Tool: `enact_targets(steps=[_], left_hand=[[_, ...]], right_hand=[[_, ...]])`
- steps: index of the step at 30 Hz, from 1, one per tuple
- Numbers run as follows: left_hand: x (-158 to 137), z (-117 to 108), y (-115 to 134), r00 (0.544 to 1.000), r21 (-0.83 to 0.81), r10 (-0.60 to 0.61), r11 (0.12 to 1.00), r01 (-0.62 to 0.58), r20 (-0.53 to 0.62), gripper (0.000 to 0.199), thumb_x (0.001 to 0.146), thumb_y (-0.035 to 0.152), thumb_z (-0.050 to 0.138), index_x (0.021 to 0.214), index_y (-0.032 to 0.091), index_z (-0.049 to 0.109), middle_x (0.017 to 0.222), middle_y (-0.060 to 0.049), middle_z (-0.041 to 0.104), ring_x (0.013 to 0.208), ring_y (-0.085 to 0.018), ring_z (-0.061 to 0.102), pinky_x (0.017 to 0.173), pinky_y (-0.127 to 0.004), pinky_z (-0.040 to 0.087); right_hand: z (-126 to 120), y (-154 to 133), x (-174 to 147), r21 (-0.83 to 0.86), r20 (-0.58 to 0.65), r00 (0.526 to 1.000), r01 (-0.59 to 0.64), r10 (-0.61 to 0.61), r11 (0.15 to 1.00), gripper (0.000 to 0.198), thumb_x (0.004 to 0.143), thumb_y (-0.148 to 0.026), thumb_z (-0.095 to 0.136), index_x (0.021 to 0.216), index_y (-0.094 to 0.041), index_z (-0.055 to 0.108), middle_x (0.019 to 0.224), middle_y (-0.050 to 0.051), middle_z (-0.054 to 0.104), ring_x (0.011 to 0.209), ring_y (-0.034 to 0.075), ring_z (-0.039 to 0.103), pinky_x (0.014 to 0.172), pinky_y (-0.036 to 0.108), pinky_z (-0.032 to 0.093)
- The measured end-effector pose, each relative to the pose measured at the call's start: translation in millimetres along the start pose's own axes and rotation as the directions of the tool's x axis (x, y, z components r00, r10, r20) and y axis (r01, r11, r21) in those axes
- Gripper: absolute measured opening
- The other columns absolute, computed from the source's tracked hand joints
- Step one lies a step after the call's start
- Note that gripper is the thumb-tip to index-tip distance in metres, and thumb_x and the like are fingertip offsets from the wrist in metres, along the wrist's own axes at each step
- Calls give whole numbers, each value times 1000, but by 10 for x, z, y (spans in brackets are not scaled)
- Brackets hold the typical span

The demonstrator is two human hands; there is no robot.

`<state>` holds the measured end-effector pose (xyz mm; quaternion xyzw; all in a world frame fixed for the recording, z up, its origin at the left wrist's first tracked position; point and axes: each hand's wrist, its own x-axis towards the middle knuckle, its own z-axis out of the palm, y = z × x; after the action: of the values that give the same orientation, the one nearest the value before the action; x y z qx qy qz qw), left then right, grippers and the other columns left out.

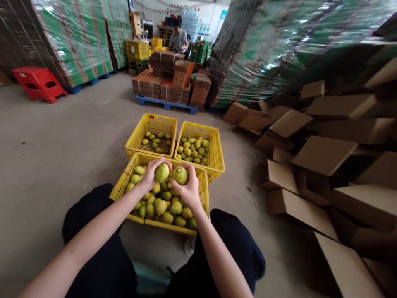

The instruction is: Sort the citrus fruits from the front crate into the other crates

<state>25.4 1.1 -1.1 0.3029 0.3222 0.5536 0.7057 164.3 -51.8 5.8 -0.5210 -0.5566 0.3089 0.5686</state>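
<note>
My left hand (150, 174) is closed around a yellow-green lemon (161, 173). A second greenish lemon (180, 176) sits in the fingers of my right hand (191, 188), close beside the first. Both hands are over the near yellow crate (169, 228), which holds many yellow and green lemons (161, 207). Behind it, the far left crate (132, 136) has a scattering of lemons on its bottom. More lemons (194, 149) are heaped in the far right crate (218, 151), mostly toward its left side.
Loose cardboard boxes (324, 155) pile up on the right. Ahead, a blue pallet (167, 104) carries strapped flat cartons (175, 93); a person (178, 40) is behind it. Wrapped green stacks (74, 41) rise at both sides. A red stool (40, 82) stands left.
</note>
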Motion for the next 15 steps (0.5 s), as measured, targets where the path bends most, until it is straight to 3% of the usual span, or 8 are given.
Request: enact_targets(steps=[3,10,13,15], left_hand=[[-20,-41,29,995,100,51,993,-60,88,22,76,26,67,58,13,70,62,-5,68,58,-15,60,60,-25,45],[-69,-25,60,995,140,83,986,-91,64,10,72,16,71,61,16,69,71,-1,68,67,-14,60,68,-23,44],[-38,12,22,997,24,73,997,-72,-35,14,73,16,72,63,18,62,69,2,64,64,-10,58,65,-20,45],[-4,35,-4,983,-122,-43,992,21,-177,18,77,19,69,63,19,58,65,4,61,59,-8,57,63,-19,46]], right_hand=[[10,-17,-34,-11,26,997,79,-78,997,43,65,-24,75,103,-26,55,100,1,66,94,23,64,91,39,49],[26,13,-60,6,83,994,70,-70,998,42,65,-25,75,101,-26,54,102,2,65,96,24,63,94,40,49],[35,60,-62,58,58,997,-48,44,997,37,65,-29,78,93,-27,53,93,0,62,88,22,60,89,39,50],[66,124,-64,170,26,984,-181,179,969,38,65,-31,79,91,-28,51,90,-2,59,85,20,58,85,36,51]])
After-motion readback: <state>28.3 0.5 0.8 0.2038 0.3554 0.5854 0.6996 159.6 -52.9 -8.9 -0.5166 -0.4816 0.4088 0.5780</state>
